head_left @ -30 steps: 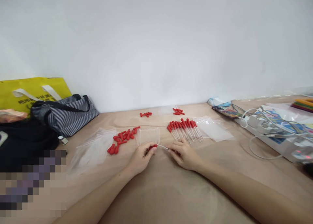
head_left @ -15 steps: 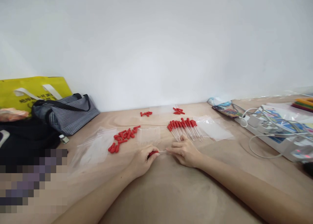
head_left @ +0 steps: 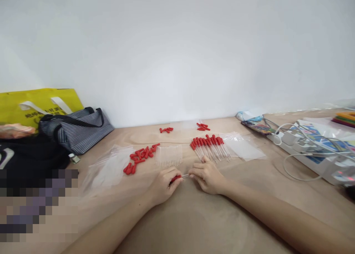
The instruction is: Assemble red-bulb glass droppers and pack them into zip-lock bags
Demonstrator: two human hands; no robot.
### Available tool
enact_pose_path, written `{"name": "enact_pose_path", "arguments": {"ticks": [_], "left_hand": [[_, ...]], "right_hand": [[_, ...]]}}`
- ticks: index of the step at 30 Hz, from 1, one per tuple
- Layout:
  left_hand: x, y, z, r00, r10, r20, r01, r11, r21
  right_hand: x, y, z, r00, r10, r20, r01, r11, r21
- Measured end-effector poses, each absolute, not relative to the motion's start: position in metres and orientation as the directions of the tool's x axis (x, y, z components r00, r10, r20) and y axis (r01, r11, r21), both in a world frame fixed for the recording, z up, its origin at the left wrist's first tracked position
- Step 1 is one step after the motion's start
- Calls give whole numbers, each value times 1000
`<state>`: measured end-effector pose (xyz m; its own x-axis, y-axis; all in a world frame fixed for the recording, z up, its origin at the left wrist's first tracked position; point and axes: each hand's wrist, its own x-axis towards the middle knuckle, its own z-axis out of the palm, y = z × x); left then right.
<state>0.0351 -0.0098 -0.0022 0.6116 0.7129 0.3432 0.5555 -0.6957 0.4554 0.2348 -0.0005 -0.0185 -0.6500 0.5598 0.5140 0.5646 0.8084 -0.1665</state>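
My left hand (head_left: 164, 185) is closed round a red rubber dropper bulb (head_left: 175, 178). My right hand (head_left: 206, 175) pinches a thin clear glass tube (head_left: 185, 175), whose left end meets the bulb's opening; how deep it sits inside is hidden by my fingers. Beyond my left hand lie a heap of loose red bulbs (head_left: 142, 154) and a row of clear tubes (head_left: 168, 155) side by side. Just beyond my right hand is a row of droppers (head_left: 210, 145), red bulbs on clear tubes, bulbs pointing away from me.
Clear plastic bags lie at left (head_left: 107, 167) and right (head_left: 244, 146). Small groups of red bulbs (head_left: 166, 129) and droppers (head_left: 203, 126) sit near the wall. A striped bag (head_left: 80, 130) and small bottle (head_left: 74, 158) stand left; a power strip (head_left: 318, 161) with cables is right.
My hands have come slightly closer together, and less of the tube shows between them. The bulb and tube tilt a little more. The view has shifted slightly.
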Motion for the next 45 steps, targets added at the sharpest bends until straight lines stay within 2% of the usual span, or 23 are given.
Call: {"name": "enact_pose_path", "arguments": {"ticks": [6, 9, 12, 14, 17, 21, 23, 26, 31, 38, 42, 45], "left_hand": [[35, -9, -1, 586, 740, 329, 566, -665, 488], [34, -8, -1, 562, 761, 324, 572, -641, 512], [27, -7, -2, 501, 775, 384, 595, -631, 498], [21, -6, -4, 424, 800, 425, 645, -596, 479], [13, -6, -5, 386, 846, 367, 698, -528, 484], [13, -6, -1, 487, 840, 238, 711, -540, 450], [15, -6, 1, 498, 839, 219, 719, -541, 436], [16, -5, 1, 498, 840, 216, 724, -540, 429], [14, -4, -1, 502, 840, 205, 728, -538, 426], [15, -5, 1, 495, 851, 178, 734, -519, 438], [16, -7, -2, 499, 847, 182, 733, -525, 433], [12, -7, -4, 486, 851, 199, 754, -524, 396]], "right_hand": [[234, -3, -15, -644, 606, 466, 576, 785, -225], [235, -4, -11, -662, 586, 467, 581, 795, -173], [238, -3, -9, -678, 550, 488, 593, 801, -80], [242, 0, -10, -638, 583, 503, 638, 766, -79], [254, 12, -15, -449, 714, 538, 731, 640, -239], [272, 35, -21, -112, 850, 515, 767, 404, -499], [278, 44, -21, 0, 876, 483, 773, 307, -556], [280, 55, -21, 78, 892, 445, 791, 217, -573], [276, 66, -26, 77, 905, 418, 847, 162, -507], [271, 53, -19, 35, 897, 441, 925, 138, -353], [255, 36, -11, -67, 914, 400, 914, 217, -344], [233, 32, -9, -171, 918, 357, 869, 312, -385]]}}
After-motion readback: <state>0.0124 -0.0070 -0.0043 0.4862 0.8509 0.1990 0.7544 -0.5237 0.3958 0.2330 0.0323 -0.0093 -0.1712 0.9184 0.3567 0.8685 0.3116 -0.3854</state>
